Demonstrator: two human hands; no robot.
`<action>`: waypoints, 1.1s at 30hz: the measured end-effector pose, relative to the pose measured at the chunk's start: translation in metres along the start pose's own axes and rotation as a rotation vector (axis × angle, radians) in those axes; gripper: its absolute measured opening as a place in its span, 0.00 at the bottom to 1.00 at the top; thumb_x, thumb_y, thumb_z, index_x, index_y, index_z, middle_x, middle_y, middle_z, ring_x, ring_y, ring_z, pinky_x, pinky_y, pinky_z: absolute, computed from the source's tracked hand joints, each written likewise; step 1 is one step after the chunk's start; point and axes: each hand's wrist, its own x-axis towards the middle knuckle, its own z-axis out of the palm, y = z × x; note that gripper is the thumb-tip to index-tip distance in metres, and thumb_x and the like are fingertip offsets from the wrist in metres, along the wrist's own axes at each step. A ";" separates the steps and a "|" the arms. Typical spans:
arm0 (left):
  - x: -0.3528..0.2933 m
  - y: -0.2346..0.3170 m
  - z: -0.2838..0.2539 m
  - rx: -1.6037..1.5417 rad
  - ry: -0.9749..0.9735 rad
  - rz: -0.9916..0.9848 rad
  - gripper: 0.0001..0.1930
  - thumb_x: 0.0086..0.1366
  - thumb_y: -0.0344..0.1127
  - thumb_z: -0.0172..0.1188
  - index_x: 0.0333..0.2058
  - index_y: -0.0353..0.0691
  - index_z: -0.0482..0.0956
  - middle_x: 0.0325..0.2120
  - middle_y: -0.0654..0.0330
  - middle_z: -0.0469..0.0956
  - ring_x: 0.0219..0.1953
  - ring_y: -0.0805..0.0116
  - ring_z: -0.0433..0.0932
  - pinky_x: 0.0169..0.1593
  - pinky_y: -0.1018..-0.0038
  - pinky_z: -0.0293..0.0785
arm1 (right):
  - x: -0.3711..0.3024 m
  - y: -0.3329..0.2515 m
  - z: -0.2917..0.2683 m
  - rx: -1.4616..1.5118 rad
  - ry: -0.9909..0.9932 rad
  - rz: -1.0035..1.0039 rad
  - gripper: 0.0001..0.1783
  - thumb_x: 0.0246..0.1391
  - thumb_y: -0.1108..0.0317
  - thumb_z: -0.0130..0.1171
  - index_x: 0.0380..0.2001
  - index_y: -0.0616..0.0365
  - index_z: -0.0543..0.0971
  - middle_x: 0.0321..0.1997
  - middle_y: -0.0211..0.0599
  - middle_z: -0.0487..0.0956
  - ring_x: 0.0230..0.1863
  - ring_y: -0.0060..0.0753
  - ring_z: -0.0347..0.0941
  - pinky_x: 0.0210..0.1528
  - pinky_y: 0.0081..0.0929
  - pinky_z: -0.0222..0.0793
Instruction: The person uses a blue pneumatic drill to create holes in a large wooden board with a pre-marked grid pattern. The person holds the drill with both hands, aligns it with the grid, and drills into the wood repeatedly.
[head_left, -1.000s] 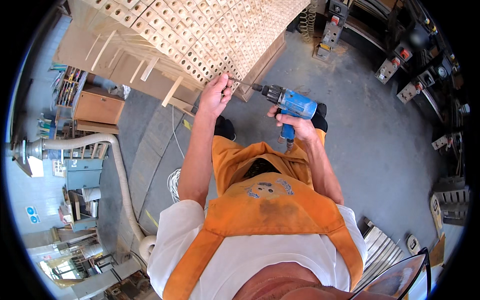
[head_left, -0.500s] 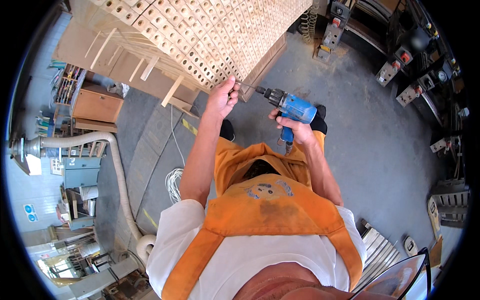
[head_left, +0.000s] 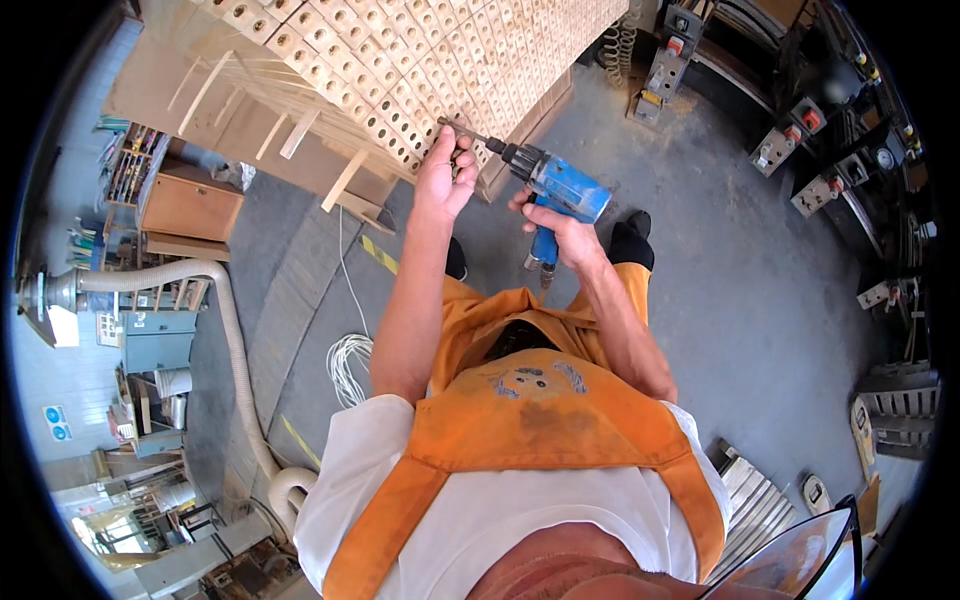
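Grey workshop floor (head_left: 720,300) below; rt hand (head_left: 568,237) wrapped round blue-and-black pistol-grip drill (head_left: 572,190), nr pale holed wooden blocks (head_left: 400,60). L hand (head_left: 444,180) curled at thin metal bit (head_left: 474,135), pinch unclear; best keep bit straight.

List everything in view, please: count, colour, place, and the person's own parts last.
drill: 1, blue and black, centre
bit: 1, dark, in the drill
blocks: many, pale, holed, top
sticks: several, pale, left of blocks
floor: 1, grey, beneath all
cabinets: at least 2, brown and blue-grey, left
hose: 1, beige, left
cable: 1, white, coiled, on floor
boxes: several, grey, upper right
slats: several, grey, lower right
small items: many, mixed colours, far left
glasses: 1, black-framed, lower right
overalls: 1, orange, lower centre
shirt: 1, white, bottom
shoes: 2, black, centre
left hand: 1, bare, at the bit
right hand: 1, bare, on the drill
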 end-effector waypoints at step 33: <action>-0.026 0.007 -0.009 0.064 0.001 -0.043 0.11 0.68 0.40 0.55 0.40 0.38 0.72 0.26 0.67 0.71 0.21 0.83 0.65 0.18 0.88 0.59 | -0.035 -0.022 -0.036 -0.053 -0.053 0.083 0.16 0.48 0.75 0.64 0.43 0.59 0.79 0.42 0.36 0.81 0.43 0.31 0.78 0.38 0.26 0.73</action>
